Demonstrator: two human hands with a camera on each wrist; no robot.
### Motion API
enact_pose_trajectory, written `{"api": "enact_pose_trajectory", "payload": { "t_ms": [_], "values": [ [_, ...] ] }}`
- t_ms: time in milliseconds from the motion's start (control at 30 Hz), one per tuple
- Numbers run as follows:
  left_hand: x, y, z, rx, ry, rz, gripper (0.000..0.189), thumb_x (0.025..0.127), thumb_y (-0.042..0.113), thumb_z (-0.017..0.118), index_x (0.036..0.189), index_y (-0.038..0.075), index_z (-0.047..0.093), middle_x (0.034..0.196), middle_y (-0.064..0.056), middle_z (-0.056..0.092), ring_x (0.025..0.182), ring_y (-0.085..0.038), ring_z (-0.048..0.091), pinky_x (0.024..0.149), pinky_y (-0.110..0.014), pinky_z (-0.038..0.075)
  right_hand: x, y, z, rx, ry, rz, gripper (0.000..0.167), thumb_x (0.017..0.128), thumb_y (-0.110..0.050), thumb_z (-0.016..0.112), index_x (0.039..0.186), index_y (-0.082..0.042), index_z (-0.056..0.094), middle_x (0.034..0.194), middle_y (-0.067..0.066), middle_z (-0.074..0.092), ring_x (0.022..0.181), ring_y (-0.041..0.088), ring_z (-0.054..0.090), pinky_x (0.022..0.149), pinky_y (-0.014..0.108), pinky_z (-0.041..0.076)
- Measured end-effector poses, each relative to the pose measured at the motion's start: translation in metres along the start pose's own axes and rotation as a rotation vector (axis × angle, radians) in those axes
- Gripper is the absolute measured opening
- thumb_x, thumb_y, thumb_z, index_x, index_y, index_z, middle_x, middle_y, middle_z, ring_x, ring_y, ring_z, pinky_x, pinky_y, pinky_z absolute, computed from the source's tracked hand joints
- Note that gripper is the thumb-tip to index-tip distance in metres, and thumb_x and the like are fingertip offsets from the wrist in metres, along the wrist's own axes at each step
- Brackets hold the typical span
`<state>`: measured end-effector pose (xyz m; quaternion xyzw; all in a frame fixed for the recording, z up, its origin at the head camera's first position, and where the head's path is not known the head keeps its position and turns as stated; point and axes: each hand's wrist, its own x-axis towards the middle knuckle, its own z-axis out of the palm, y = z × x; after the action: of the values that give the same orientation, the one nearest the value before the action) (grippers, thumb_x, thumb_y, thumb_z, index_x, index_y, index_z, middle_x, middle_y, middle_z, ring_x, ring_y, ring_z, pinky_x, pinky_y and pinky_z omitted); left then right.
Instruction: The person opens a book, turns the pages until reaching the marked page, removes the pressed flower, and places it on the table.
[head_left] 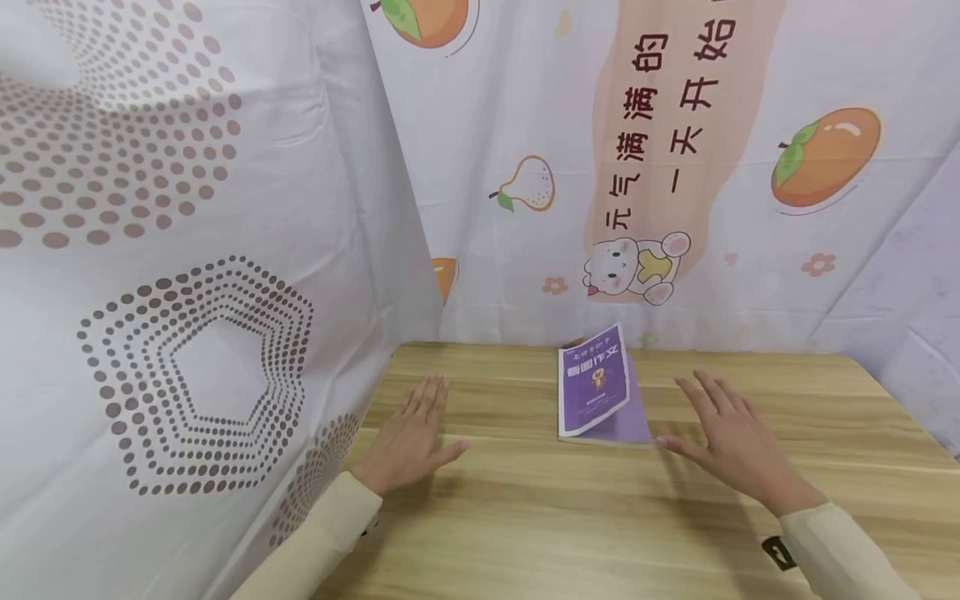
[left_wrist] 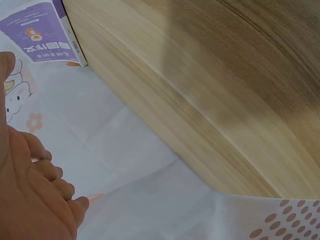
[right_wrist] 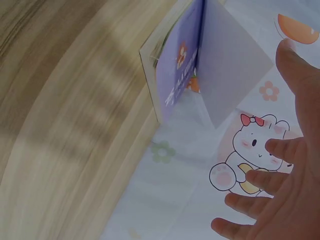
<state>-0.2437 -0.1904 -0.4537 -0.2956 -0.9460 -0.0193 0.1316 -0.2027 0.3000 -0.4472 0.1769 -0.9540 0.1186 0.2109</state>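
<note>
A thin purple booklet [head_left: 595, 383] with white lettering and a small cartoon figure lies near the table's back edge, its front cover lifted at an angle. In the right wrist view the raised cover of the booklet [right_wrist: 232, 65] stands away from the pages. My right hand [head_left: 735, 437] is just to the right of it, fingers spread, thumb pointing at its lower right corner. Farther off to the left, my left hand [head_left: 408, 437] has its fingers straight and its thumb out to the side. Both palms face down, and neither hand holds anything.
The wood-grain table [head_left: 510, 517] meets a white curtain [head_left: 480, 217] printed with fruit, a bear and lettering at the back. A dotted white cloth [head_left: 225, 375] hangs close along the left side. More pale cloth [head_left: 918, 333] hangs at the right.
</note>
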Motion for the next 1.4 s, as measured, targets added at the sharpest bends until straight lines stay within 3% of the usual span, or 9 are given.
{"api": "enact_pose_trajectory", "payload": {
  "t_ms": [133,267,400,533,733,867,1067,1300,1400],
  "values": [
    [-0.002,-0.001,0.002,0.021,-0.009,0.005,0.098,0.100,0.063,0.052,0.158,-0.010,0.020,0.166,-0.027,0.016,0.154,-0.040,0.016,0.121,-0.053,0.021,0.000,-0.001,0.004,0.000,-0.019,0.003,0.098,0.085,-0.059,0.076,0.156,-0.003,0.038,0.155,0.034,0.035,0.132,0.060,0.038,0.101,0.076,0.029],
    [-0.004,0.000,0.004,0.009,-0.020,0.010,0.086,0.103,0.052,0.056,0.154,-0.012,0.031,0.160,-0.030,0.031,0.148,-0.044,0.032,0.118,-0.056,0.029,-0.001,-0.003,0.011,0.008,-0.038,0.019,0.092,0.088,-0.057,0.074,0.153,-0.001,0.041,0.150,0.035,0.041,0.127,0.061,0.043,0.100,0.075,0.032],
    [-0.003,0.003,0.011,-0.015,0.009,0.023,0.061,0.102,0.037,0.063,0.139,-0.012,0.055,0.140,-0.027,0.058,0.129,-0.041,0.057,0.107,-0.050,0.046,0.000,-0.008,0.019,0.056,-0.055,0.080,0.076,0.094,-0.049,0.071,0.145,0.003,0.051,0.136,0.034,0.055,0.118,0.059,0.052,0.093,0.073,0.041],
    [0.006,0.011,0.017,-0.084,0.055,0.020,0.042,0.099,0.029,0.068,0.121,-0.007,0.069,0.117,-0.021,0.072,0.106,-0.033,0.071,0.090,-0.043,0.057,0.001,-0.011,0.025,0.142,-0.109,0.176,0.062,0.101,-0.048,0.061,0.134,0.004,0.061,0.122,0.030,0.066,0.105,0.052,0.064,0.083,0.066,0.051],
    [0.029,0.031,0.030,-0.199,0.029,0.016,0.031,0.100,0.025,0.068,0.113,-0.003,0.074,0.109,-0.015,0.075,0.099,-0.028,0.073,0.084,-0.040,0.059,0.004,-0.016,0.032,0.231,-0.151,0.281,0.062,0.104,-0.054,0.053,0.124,0.002,0.068,0.109,0.020,0.074,0.088,0.033,0.071,0.073,0.054,0.056],
    [0.045,0.050,0.037,-0.234,-0.008,0.016,0.030,0.102,0.027,0.065,0.113,0.000,0.075,0.111,-0.013,0.075,0.099,-0.024,0.073,0.083,-0.036,0.060,0.009,-0.021,0.033,0.252,-0.138,0.313,0.061,0.104,-0.057,0.050,0.119,-0.001,0.072,0.105,0.015,0.076,0.087,0.030,0.071,0.075,0.053,0.056],
    [0.066,0.073,0.043,-0.217,0.008,0.033,0.028,0.103,0.028,0.064,0.113,0.004,0.075,0.109,-0.009,0.076,0.096,-0.020,0.073,0.081,-0.031,0.059,0.019,-0.031,0.036,0.276,-0.142,0.339,0.067,0.102,-0.063,0.048,0.115,-0.003,0.074,0.105,0.013,0.076,0.088,0.029,0.070,0.075,0.051,0.055],
    [0.084,0.090,0.054,-0.212,0.011,0.077,0.033,0.102,0.028,0.063,0.129,0.008,0.069,0.114,-0.008,0.075,0.096,-0.018,0.073,0.081,-0.030,0.058,0.022,-0.034,0.042,0.286,-0.159,0.347,0.056,0.100,-0.056,0.058,0.109,-0.004,0.075,0.102,0.012,0.076,0.083,0.024,0.070,0.071,0.046,0.056],
    [0.089,0.094,0.060,-0.207,0.000,0.105,0.039,0.104,0.029,0.061,0.139,0.012,0.063,0.115,-0.007,0.074,0.093,-0.016,0.072,0.077,-0.028,0.058,0.023,-0.034,0.044,0.296,-0.145,0.346,0.057,0.103,-0.054,0.054,0.112,-0.001,0.074,0.098,0.012,0.076,0.079,0.022,0.068,0.070,0.046,0.055]
  ]
}}
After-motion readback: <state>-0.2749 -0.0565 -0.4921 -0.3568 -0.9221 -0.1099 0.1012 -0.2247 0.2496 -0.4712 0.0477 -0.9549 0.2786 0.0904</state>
